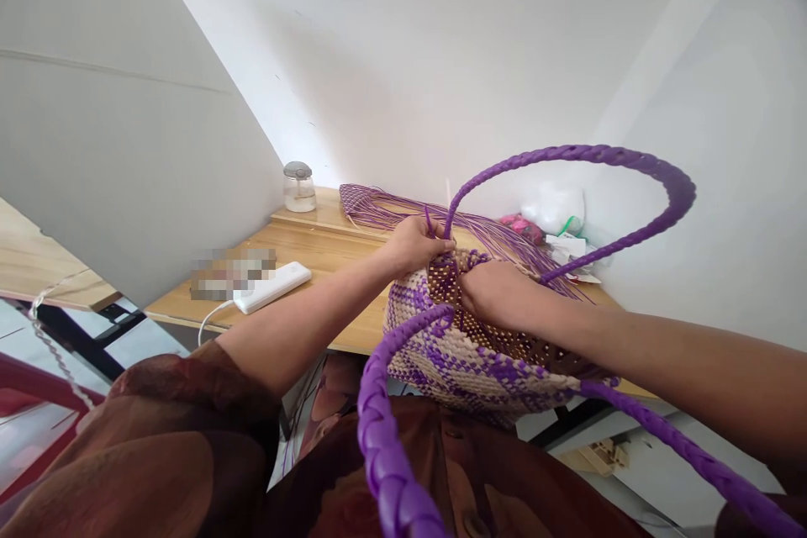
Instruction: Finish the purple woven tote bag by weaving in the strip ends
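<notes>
A woven bag (479, 370) in purple and beige sits tilted in front of me with its mouth facing up. It has two braided purple handles: the far handle (580, 153) arches over the back rim, and the near handle (384, 412) hangs towards my body. My left hand (417, 245) is closed on the far rim, thumb and fingers pinched beside the handle's foot. A short purple strip end (428, 221) sticks up by those fingers. Reaching inside the mouth is my right hand (498, 290), against the far inner wall; its fingertips are hidden.
On the wooden table (340, 261) lie a bundle of loose purple strips (403, 206), a white power strip (272, 287) with a cord and a blurred-out item. A lidded glass jar (298, 187) stands by the wall. White plastic bags (555, 206) lie at the back right.
</notes>
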Demonstrator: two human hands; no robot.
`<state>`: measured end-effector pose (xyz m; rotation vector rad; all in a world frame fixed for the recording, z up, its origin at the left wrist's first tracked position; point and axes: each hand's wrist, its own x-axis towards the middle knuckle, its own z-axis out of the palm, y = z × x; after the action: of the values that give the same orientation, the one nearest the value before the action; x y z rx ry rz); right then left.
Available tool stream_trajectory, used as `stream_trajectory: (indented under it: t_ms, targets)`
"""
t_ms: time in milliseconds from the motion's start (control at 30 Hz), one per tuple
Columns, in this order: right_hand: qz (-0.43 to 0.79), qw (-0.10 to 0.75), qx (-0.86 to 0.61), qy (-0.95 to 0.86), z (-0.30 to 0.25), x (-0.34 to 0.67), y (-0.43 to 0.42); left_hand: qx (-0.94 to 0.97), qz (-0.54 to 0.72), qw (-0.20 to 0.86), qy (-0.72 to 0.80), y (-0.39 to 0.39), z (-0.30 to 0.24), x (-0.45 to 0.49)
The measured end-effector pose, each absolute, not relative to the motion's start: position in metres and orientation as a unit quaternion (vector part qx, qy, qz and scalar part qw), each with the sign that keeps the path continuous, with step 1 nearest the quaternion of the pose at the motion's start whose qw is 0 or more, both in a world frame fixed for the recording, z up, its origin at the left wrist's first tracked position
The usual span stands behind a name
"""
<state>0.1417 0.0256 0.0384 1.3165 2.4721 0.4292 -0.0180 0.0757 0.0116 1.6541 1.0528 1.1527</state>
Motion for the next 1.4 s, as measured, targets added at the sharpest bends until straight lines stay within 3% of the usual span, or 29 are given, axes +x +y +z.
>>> stream_trajectory:
  t_ms: [167, 333, 533, 733, 833, 967, 1133, 1267, 1400]
  targets:
    - [0.136, 0.148, 0.455, 0.867, 0.041, 0.141, 0.034, 0.658, 0.459, 0.441, 0.403, 0.075, 0.012, -0.023]
    - [0.116, 0.129, 0.466, 0.868, 0.043, 0.14, 0.035, 0.71, 0.413, 0.391, 0.415, 0.074, 0.012, -0.022]
    - [0.104, 0.136, 0.432, 0.886, 0.038, 0.135, 0.036, 0.698, 0.452, 0.34, 0.439, 0.077, 0.011, -0.016]
    - [0.016, 0.166, 0.424, 0.89, 0.046, 0.147, 0.038, 0.667, 0.421, 0.445, 0.424, 0.073, 0.015, -0.021]
    - [-0.09, 0.175, 0.474, 0.858, 0.057, 0.158, 0.035, 0.654, 0.415, 0.476, 0.415, 0.071, 0.016, -0.022]
    - [-0.325, 0.04, 0.55, 0.768, 0.068, 0.164, 0.03, 0.671, 0.412, 0.454, 0.416, 0.074, 0.012, -0.023]
    - [-0.43, -0.147, 0.605, 0.654, 0.071, 0.165, 0.026, 0.68, 0.421, 0.452, 0.396, 0.08, 0.007, -0.024]
    - [-0.453, -0.172, 0.596, 0.64, 0.071, 0.169, 0.024, 0.662, 0.434, 0.472, 0.388, 0.076, 0.009, -0.023]
    - [-0.38, -0.114, 0.545, 0.739, 0.067, 0.172, 0.022, 0.647, 0.441, 0.491, 0.381, 0.069, 0.014, -0.022]
